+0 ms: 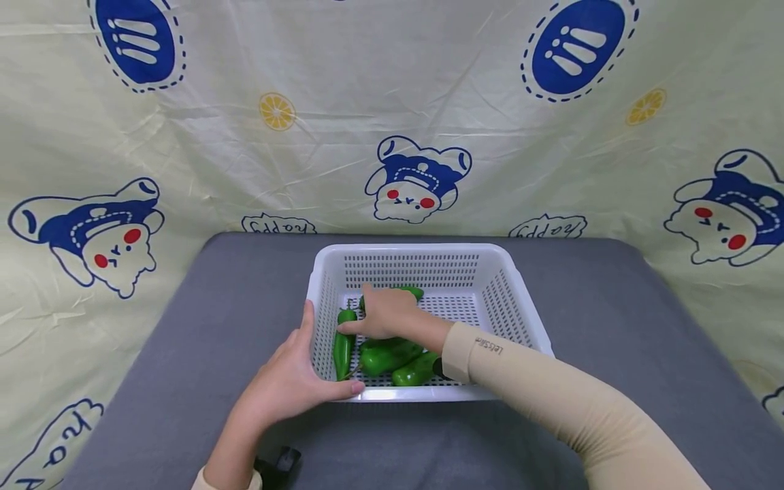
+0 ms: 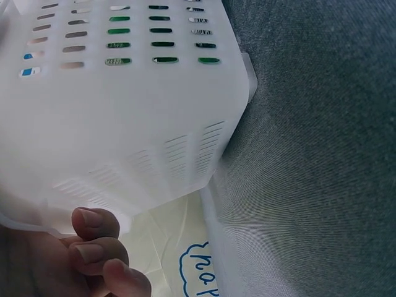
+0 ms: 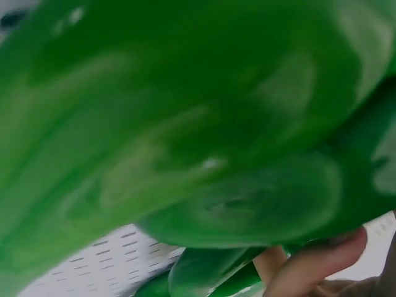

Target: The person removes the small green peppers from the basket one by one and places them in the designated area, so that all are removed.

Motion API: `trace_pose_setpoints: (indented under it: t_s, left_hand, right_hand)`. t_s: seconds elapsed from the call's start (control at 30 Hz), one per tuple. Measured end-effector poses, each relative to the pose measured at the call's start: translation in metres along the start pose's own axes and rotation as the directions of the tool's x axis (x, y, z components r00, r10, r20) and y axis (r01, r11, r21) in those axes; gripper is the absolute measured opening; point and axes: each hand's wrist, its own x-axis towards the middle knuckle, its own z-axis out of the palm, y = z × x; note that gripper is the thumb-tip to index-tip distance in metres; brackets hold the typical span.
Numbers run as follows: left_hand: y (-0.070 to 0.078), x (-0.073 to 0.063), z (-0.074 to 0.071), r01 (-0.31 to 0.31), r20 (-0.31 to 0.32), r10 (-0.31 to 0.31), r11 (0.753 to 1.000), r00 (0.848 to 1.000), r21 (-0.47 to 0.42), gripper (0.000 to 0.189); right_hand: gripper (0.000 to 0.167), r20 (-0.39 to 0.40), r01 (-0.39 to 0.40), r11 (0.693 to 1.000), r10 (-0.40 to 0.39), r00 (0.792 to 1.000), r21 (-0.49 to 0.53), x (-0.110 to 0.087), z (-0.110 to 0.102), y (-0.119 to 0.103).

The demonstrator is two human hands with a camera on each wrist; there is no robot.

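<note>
A white perforated plastic basket (image 1: pixel 413 250) holds several long green peppers. My left hand (image 1: pixel 290 374) grips its near left corner, thumb along the front rim; the left wrist view shows the other fingers (image 2: pixel 99 257) curled against the outside below the rim. Inside the basket, my right hand (image 1: pixel 388 313) reaches over the peppers with thumb and forefinger spread, and its other fingers are hidden. Its thumb overlaps a narrow green pepper (image 1: pixel 344 350) lying along the left wall. Another pepper (image 1: pixel 412 292) shows behind the hand. Large green peppers (image 3: pixel 185 124) fill most of the right wrist view.
Nearer the front wall lie a broad green pepper (image 1: pixel 386 355) and another pepper (image 1: pixel 416 371), partly under the right wrist. The basket stands on a table with a grey cloth (image 1: pixel 612 327). A patterned curtain (image 1: pixel 343 170) hangs behind and at both sides.
</note>
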Motion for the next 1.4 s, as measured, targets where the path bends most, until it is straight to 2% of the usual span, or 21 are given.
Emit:
trace_pose_setpoints:
  t_s: [0.13, 0.37, 0.57, 0.77, 1.0, 1.17, 1.4]
  left_hand:
    - [0.0, 0.0, 0.0, -0.013, -0.01, 0.013, 1.0, 1.0, -0.005, 0.145]
    - [0.001, 0.0, -0.001, 0.003, -0.003, -0.003, 1.0, 1.0, 0.008, 0.146]
    - [0.0, 0.0, -0.001, 0.002, 0.011, -0.002, 1.0, 1.0, -0.006, 0.144]
    - [0.001, 0.001, 0.0, -0.01, 0.009, 0.01, 1.0, 1.0, -0.018, 0.144]
    - [0.002, 0.001, 0.0, -0.001, 0.015, 0.001, 1.0, 1.0, -0.019, 0.143]
    - [0.002, 0.001, -0.001, -0.006, 0.019, 0.006, 1.0, 1.0, -0.014, 0.144]
    - [0.002, 0.001, -0.001, 0.004, 0.023, -0.003, 1.0, 1.0, -0.014, 0.144]
  right_hand:
    - [0.091, 0.021, 0.0, 1.0, -0.001, 1.0, 0.021, 0.003, -0.001, 0.006]
    - [0.085, 0.069, 0.033, 0.998, -0.037, 0.997, 0.061, 0.006, -0.003, 0.004]
    - [0.097, 0.09, 0.073, 0.996, -0.078, 0.993, 0.059, 0.005, -0.001, -0.002]
    - [0.096, 0.157, 0.168, 0.984, -0.176, 0.972, 0.064, 0.0, 0.002, -0.008]
    - [0.096, 0.201, 0.23, 0.971, -0.238, 0.95, 0.064, -0.005, 0.001, -0.011]
    - [0.102, 0.192, 0.216, 0.976, -0.22, 0.957, 0.043, -0.01, 0.004, -0.017]
    - [0.096, 0.161, 0.185, 0.982, -0.188, 0.969, 0.032, -0.01, 0.012, -0.022]
